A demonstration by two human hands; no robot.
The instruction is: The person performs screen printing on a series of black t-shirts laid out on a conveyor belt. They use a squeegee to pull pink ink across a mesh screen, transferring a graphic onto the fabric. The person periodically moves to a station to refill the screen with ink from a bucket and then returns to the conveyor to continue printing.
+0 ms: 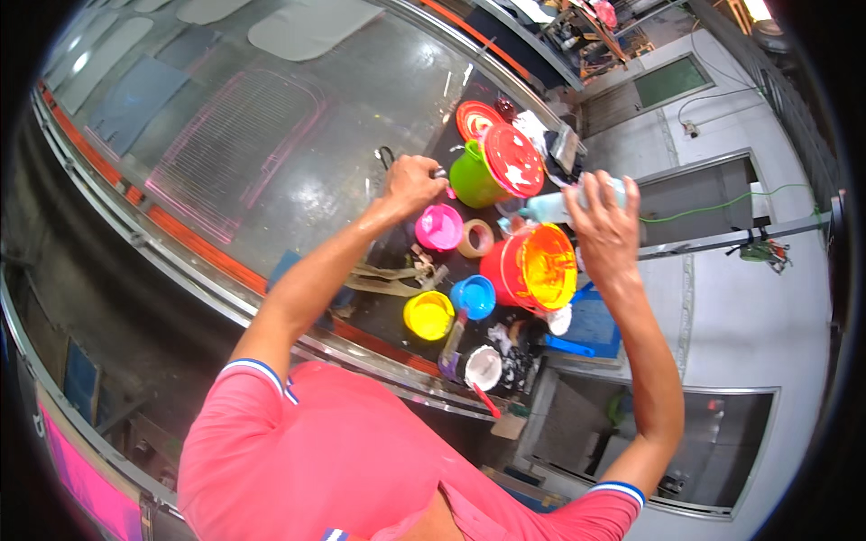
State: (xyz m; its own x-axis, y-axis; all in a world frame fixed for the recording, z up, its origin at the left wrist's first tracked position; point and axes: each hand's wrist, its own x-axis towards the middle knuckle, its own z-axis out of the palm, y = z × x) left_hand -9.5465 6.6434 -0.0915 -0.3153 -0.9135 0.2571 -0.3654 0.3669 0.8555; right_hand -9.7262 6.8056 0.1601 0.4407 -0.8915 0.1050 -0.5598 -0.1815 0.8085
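Observation:
My left hand [412,183] is closed around a small thin tool, its tip near the pink cup [439,226] and the green bucket [476,177]. My right hand [605,221] grips a pale plastic bottle [552,207], held tilted above the red bucket of orange paint [534,267]. Below them stand a yellow cup [428,315] and a blue cup [474,297]. A roll of tape [475,238] lies between the pink cup and the red bucket.
A red lid [513,160] leans on the green bucket, another red lid [474,118] behind it. A white cup [483,367] and stained rags sit at the near end. A long glass printing table [298,153] with a pink-outlined screen stretches left.

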